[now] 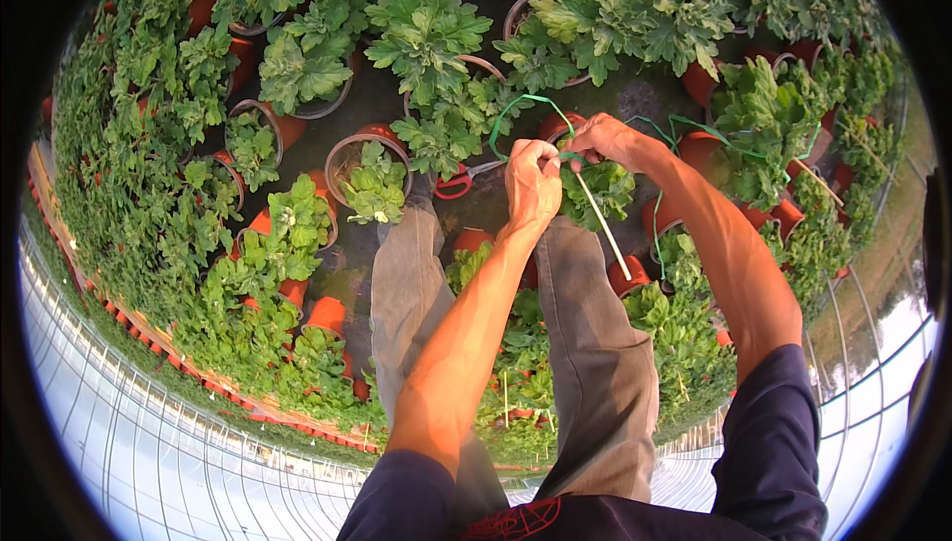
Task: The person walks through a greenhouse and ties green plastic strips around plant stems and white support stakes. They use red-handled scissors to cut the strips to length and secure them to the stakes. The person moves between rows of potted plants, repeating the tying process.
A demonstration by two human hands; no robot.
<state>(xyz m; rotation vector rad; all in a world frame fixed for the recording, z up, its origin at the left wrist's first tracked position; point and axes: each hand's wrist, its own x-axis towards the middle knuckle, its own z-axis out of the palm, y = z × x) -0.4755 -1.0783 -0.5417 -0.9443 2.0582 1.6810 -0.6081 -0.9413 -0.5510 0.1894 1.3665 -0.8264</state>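
Note:
My left hand (534,182) pinches a green plastic tying strip (549,100) at the top of a thin pale stake (604,225). Close beside it, my right hand (608,142) has its fingertips closed on the same strip. A loop of the strip arches above both hands. The stake slants down over a leafy potted plant (606,191), and its upper end is hidden by my fingers. Left of my left hand, scissors with red handles (454,182) lie on the dark ground, blades pointing toward my wrist.
Leafy plants in terracotta-coloured pots (368,169) crowd all sides, several pots tilted. More green strip (703,124) trails right, across a plant near another stake (818,181). My trouser legs (595,362) stand among the pots. Wire-like framework (149,452) curves along the rim.

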